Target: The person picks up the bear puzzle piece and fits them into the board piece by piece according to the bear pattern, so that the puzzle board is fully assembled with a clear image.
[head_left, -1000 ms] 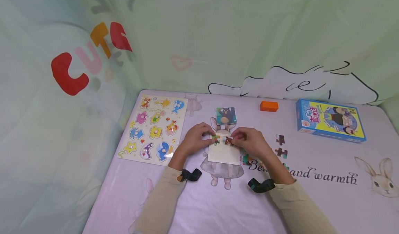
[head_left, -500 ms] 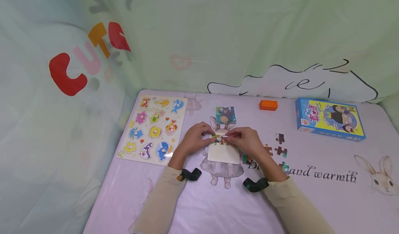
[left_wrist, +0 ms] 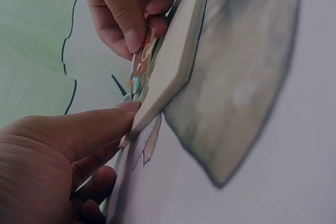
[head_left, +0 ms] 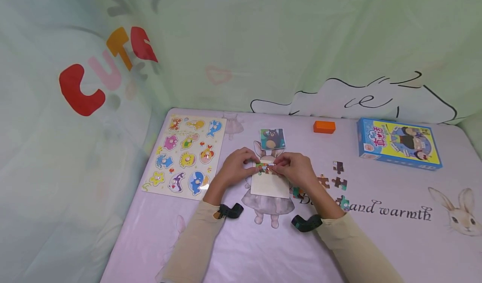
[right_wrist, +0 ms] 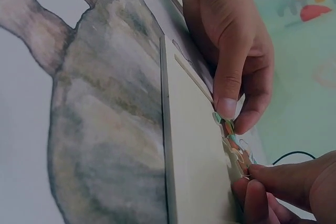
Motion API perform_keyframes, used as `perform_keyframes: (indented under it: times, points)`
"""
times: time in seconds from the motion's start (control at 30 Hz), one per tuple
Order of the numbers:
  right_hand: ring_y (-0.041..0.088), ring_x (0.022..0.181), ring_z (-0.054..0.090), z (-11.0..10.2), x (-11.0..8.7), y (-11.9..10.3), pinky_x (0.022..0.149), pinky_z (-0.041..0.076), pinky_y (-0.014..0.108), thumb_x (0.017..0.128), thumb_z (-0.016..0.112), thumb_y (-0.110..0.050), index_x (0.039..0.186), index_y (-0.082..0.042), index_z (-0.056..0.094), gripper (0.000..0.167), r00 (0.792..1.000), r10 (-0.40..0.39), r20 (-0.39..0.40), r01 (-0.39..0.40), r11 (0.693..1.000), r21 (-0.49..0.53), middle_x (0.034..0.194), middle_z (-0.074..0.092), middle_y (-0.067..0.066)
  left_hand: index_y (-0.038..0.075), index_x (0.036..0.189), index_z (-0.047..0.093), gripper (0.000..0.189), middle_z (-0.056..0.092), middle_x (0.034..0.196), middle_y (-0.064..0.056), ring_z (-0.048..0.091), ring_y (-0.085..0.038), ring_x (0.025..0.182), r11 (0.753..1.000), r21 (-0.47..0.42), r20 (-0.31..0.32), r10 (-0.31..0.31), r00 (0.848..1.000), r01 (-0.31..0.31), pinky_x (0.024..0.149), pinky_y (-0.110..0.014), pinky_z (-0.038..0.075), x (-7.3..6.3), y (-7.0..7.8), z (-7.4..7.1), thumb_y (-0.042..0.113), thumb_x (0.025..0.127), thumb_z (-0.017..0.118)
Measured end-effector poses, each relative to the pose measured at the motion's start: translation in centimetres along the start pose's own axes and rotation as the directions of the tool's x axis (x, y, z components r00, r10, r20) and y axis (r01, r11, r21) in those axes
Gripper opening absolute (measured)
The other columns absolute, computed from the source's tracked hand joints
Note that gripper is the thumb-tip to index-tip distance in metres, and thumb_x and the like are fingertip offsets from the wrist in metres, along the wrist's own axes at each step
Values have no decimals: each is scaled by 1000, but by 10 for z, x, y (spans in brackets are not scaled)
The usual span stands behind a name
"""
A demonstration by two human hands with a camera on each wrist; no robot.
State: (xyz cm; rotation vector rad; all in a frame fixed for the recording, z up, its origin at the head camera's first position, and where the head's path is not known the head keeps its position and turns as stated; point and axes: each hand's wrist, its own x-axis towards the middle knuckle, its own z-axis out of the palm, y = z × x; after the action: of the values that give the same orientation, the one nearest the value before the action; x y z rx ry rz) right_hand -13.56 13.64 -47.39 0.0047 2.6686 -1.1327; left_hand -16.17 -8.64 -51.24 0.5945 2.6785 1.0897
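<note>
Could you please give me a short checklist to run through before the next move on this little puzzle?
1. Left hand at the left end of the puzzle pieces: ok, pinching there.
2. Right hand at their right end: ok, pinching there.
3. Puzzle pieces fully interlocked and seated: cannot tell, the hands cover part of them.
4. Bear card in plain sight: ok, it lies beyond the board.
5. Loose pieces all fully visible: not ok, in the head view the right forearm partly covers at least one.
6. Board filled: not ok, its near part is bare.
</note>
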Motion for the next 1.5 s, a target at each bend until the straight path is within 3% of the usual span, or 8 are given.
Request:
perform_keyframes:
  times: [0.27, 0.73, 0.87, 1.17, 1.5]
  points:
    - [21, 74, 61, 0, 1, -2, 61, 49, 25, 90, 79, -24, 100, -6, 76, 21, 999, -22, -28, 21, 999, -32, 82, 73, 9, 16, 107, 76, 21, 67, 120, 0, 61, -17, 106, 999, -17, -14, 37, 999, -38, 96, -35, 49, 1, 2, -1, 26, 90, 79]
    - [24, 78, 62, -1, -6, -4, 66, 54, 30, 89, 78, -21, 99, -6, 77, 18, 993, -58, -102, 43, 989, -143, 85, 74, 10, 16, 108, 76, 21, 67, 121, 0, 60, -17, 105, 999, -16, -7, 35, 999, -35, 96, -35, 49, 2, 4, 1, 27, 90, 78]
    - [24, 77, 61, -2, -6, -4, 67, 55, 30, 89, 78, -21, 98, -6, 78, 17, 996, -44, -73, 30, 983, -183, 84, 74, 9, 17, 108, 75, 21, 67, 121, 1, 59, -16, 105, 999, -15, -7, 31, 999, -31, 96, -35, 49, 2, 4, 1, 27, 90, 78]
    - [22, 76, 59, -1, -1, -4, 64, 53, 26, 91, 79, -19, 95, -7, 80, 12, 1000, -10, -20, 6, 983, -184, 81, 72, 7, 18, 106, 75, 18, 66, 118, 1, 56, -16, 99, 1000, -30, -9, -8, 1000, 8, 90, -32, 46, 3, 5, 2, 27, 91, 77]
    - [23, 77, 57, -2, 2, -7, 62, 50, 26, 90, 78, -18, 89, -9, 79, 9, 1000, -6, -11, 4, 979, -204, 75, 70, 5, 13, 89, 76, 17, 69, 101, -2, 61, -19, 94, 994, -7, -82, -109, 991, 109, 91, -36, 49, 10, 23, 4, 29, 88, 79]
